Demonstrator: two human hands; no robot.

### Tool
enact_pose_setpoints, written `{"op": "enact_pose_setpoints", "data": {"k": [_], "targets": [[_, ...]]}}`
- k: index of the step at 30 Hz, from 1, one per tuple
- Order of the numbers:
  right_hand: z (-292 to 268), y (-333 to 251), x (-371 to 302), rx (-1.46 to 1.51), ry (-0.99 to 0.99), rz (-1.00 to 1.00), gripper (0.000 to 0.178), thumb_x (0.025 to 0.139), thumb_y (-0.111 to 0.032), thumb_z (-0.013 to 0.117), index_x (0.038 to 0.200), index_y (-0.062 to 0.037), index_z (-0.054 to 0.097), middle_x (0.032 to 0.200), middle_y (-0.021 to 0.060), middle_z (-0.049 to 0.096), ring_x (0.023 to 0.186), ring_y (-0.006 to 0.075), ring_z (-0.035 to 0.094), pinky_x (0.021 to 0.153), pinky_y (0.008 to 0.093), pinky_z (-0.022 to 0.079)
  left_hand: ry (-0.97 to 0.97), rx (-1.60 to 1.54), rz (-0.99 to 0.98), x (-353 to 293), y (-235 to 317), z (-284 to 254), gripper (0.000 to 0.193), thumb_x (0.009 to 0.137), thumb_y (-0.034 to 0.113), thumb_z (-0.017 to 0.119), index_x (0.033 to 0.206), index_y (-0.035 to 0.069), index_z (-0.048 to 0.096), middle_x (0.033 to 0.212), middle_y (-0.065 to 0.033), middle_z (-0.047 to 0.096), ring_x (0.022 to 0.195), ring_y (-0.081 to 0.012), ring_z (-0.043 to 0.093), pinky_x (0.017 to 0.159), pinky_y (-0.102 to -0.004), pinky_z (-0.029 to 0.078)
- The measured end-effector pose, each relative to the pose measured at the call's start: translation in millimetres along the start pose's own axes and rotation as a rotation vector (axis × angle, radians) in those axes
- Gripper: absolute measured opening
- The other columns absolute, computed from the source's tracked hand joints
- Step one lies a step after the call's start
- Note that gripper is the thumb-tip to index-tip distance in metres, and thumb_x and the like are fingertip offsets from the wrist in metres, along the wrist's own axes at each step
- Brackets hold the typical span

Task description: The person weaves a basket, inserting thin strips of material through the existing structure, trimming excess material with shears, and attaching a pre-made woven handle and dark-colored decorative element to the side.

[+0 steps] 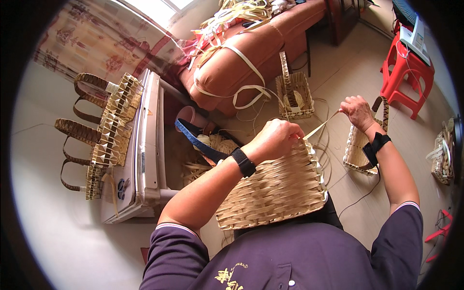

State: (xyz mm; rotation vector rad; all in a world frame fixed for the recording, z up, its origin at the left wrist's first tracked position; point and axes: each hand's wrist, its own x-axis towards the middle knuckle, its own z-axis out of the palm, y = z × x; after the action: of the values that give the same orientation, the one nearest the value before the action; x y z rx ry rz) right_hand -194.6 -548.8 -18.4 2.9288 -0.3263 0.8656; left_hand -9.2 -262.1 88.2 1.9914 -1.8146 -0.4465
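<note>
A pale tan woven basket (270, 191) rests on my lap, tilted, with its broad side facing up. At its far edge my left hand (278, 139) is closed, fingertips pinched on the rim near the far right corner. From that corner a thin, flat weaving strip (321, 129) runs tautly up to the right. My right hand (358, 112) is closed around the strip's other end, raised beyond the basket. What lies exactly under my left fingertips is hidden. White twisted edging lines the basket's right side.
Finished baskets with dark handles (108, 137) stand on a white cabinet (152, 145) at left, beside scissors (122, 187). Loose strips (237, 19) drape over a brown sofa (241, 67). More baskets (295, 99) sit on the floor near a red stool (408, 72). A blue-handled bag (198, 142) lies left.
</note>
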Motion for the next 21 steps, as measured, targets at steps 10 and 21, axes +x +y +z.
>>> {"op": "enact_pose_setpoints", "data": {"k": [10,21], "targets": [[-97,32,79,0.422,0.087,0.15,0.022,0.099,-0.032,0.07,0.1,-0.0103,0.065,0.08,-0.0008,0.057,0.076,0.0152,0.056,0.071,0.03,0.042,0.107,0.072,0.107,48,-3,-5,0.029,0.09,0.017,0.075,0.113,0.0,0.069,0.087,-0.0185,0.074,0.079,-0.0388,0.073,0.071,-0.0457,0.059],[-236,-40,134,1.746,0.576,0.292,0.048,0.109,-0.042,0.06,0.137,-0.0035,0.063,0.11,0.0054,0.072,0.103,0.0141,0.067,0.086,0.0246,0.051,0.045,-0.781,-0.056,63,64,-68,0.023,0.103,0.022,0.074,0.104,0.0,0.079,0.083,-0.0012,0.075,0.073,-0.0068,0.068,0.067,-0.0235,0.057]]}}
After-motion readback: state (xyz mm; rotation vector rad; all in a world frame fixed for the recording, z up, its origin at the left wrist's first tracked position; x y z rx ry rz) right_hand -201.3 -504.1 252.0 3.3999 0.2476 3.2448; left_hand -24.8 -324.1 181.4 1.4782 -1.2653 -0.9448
